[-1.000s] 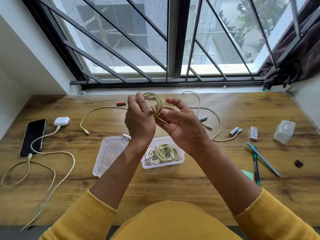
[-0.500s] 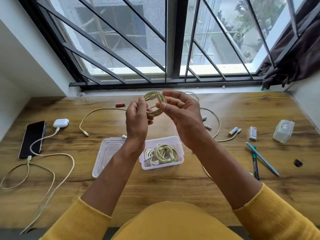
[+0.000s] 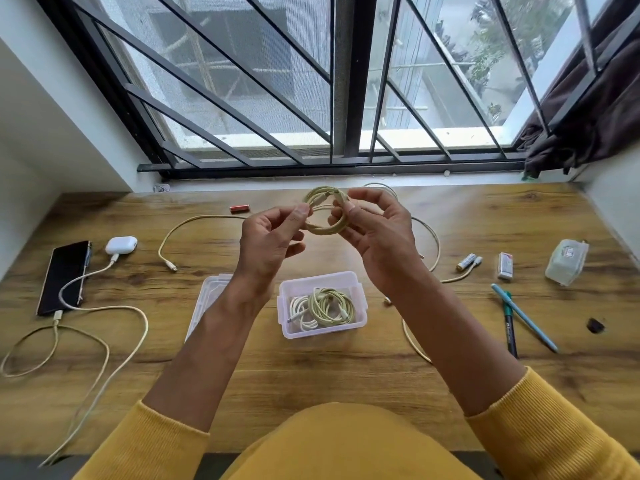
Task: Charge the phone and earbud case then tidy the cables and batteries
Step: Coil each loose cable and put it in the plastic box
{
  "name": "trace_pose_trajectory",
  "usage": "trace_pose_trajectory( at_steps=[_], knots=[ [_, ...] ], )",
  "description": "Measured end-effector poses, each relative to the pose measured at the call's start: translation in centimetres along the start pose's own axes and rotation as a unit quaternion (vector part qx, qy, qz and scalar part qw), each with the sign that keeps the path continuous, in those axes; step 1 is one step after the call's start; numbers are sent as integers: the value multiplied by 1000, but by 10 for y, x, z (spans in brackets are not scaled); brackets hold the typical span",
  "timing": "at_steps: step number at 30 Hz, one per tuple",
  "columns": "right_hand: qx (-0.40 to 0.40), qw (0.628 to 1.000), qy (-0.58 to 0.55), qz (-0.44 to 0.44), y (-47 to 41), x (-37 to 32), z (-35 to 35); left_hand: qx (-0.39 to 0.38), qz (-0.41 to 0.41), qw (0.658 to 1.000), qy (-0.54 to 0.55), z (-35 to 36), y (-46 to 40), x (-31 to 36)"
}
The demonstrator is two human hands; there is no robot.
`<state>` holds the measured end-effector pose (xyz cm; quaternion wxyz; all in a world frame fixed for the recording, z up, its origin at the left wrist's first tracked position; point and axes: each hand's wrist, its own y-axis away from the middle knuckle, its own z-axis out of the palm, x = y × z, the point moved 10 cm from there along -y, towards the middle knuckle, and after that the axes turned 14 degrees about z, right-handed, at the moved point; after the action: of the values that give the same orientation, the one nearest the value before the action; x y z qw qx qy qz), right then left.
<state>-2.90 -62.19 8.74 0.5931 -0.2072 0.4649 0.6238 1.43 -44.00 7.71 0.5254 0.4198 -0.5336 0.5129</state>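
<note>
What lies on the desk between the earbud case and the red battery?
In the head view, one loose yellow cable curves between the earbud case and red battery; otherwise bare wood.

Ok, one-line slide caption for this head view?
Both hands hold a coiled yellow-green cable above the clear plastic box of coiled cables.

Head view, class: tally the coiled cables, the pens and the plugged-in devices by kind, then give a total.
Coiled cables: 3 (held coil, white coil, green coil)
Pens: 2 (teal pen, black marker)
Plugged-in devices: 2 (phone, earbud case)
Total: 7
</note>
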Motion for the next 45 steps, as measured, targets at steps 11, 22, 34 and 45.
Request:
trace_pose_trajectory(
  at_steps=[11, 22, 34, 45],
  knots=[
    [30, 999, 45, 2, 3, 7, 1, 29, -54, 996, 66, 8, 6, -19],
    [118, 986, 113, -15, 5, 9, -16, 32, -9, 999, 31, -2, 7, -26],
    [100, 984, 142, 47, -4, 35, -28, 16, -83, 996, 26, -10, 18, -54],
    [109, 942, 311, 66, -7, 56, -40, -49, -76, 989, -120, -28, 33, -63]
  ],
)
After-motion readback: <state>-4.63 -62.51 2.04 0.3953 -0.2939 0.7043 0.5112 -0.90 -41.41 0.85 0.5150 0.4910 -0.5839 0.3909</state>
